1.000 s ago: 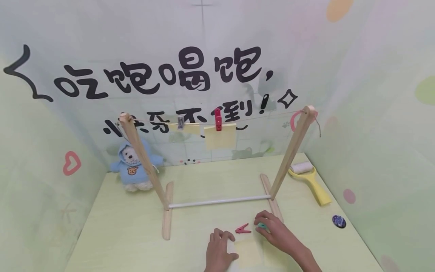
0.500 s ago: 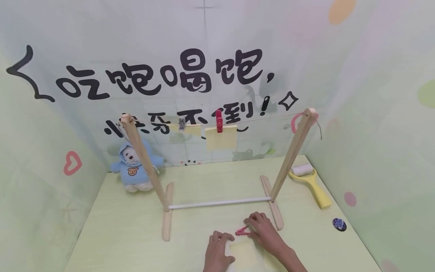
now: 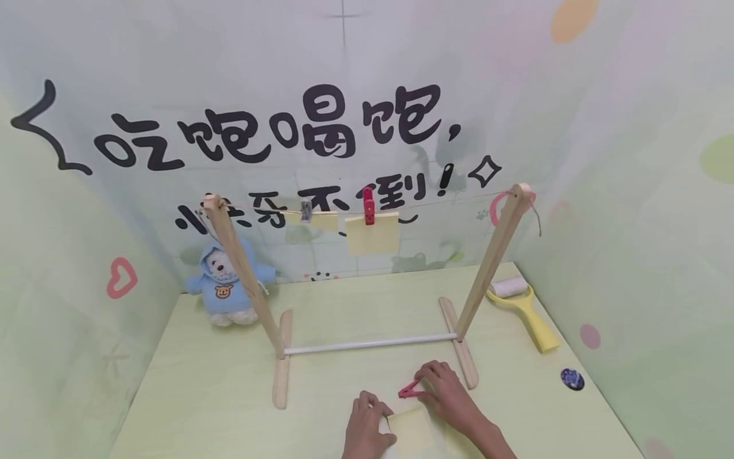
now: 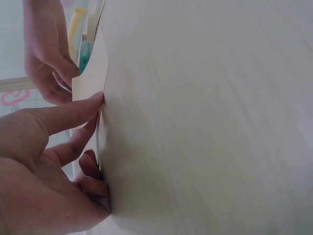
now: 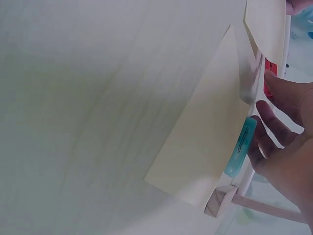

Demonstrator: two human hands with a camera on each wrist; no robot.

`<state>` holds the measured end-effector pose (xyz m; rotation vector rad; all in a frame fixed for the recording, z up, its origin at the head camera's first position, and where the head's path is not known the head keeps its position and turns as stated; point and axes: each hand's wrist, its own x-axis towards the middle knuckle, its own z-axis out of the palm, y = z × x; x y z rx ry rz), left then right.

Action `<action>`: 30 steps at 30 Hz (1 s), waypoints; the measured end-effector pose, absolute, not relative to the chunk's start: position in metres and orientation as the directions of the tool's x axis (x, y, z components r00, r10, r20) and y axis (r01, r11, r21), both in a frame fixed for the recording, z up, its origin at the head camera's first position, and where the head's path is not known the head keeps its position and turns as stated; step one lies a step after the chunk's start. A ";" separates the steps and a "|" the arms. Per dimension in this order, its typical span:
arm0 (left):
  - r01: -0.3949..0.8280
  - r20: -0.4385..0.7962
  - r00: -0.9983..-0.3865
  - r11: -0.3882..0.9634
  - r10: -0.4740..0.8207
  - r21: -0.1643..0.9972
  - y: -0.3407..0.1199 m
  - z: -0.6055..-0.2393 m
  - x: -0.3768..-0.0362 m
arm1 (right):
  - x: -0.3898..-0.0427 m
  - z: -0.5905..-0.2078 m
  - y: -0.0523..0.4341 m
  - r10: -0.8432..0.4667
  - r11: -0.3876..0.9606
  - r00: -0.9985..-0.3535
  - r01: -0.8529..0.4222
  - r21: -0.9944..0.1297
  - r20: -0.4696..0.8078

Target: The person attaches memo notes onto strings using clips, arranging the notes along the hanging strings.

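Observation:
My left hand pinches the edge of a pale yellow paper note between thumb and index finger; in the left wrist view the note tilts up off the table. Just beyond it, my right hand holds a red clothespin by its handle ends, thumb on one and fingers on the other. A second yellow note lies under the right wrist. A teal clothespin sits beside that note, close to the right fingers; the right hand hides it in the head view.
A wooden stand with two posts and a white rod stands behind the hands. On its string, a grey clip and a red clip hold notes. A plush toy, yellow lint roller and dark oval disc surround it.
My right hand has moved left from the teal clothespin to the red one and taken hold of its handles. The left hand has stayed nearly in place; the note's far edge has risen slightly.

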<state>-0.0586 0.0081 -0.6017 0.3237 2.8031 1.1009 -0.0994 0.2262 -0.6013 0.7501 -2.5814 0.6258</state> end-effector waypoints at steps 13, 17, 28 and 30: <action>0.206 0.068 -0.975 0.753 0.210 0.625 0.013 -0.608 -0.060 | -0.091 -0.594 0.236 -0.242 0.597 -0.890 -0.450 -0.664 0.386; 0.181 0.038 -0.978 0.737 0.206 0.651 0.014 -0.608 -0.061 | -0.089 -0.588 0.239 -0.195 0.569 -0.922 -0.385 -0.727 0.335; -0.047 -0.120 -0.985 0.480 0.122 0.876 0.004 -0.584 -0.078 | -0.097 -0.549 0.248 -0.173 0.526 -0.925 -0.376 -0.763 0.337; -0.040 -0.097 -0.989 0.435 0.110 0.900 0.003 -0.573 -0.085 | -0.102 -0.534 0.250 -0.165 0.516 -0.907 -0.414 -0.750 0.387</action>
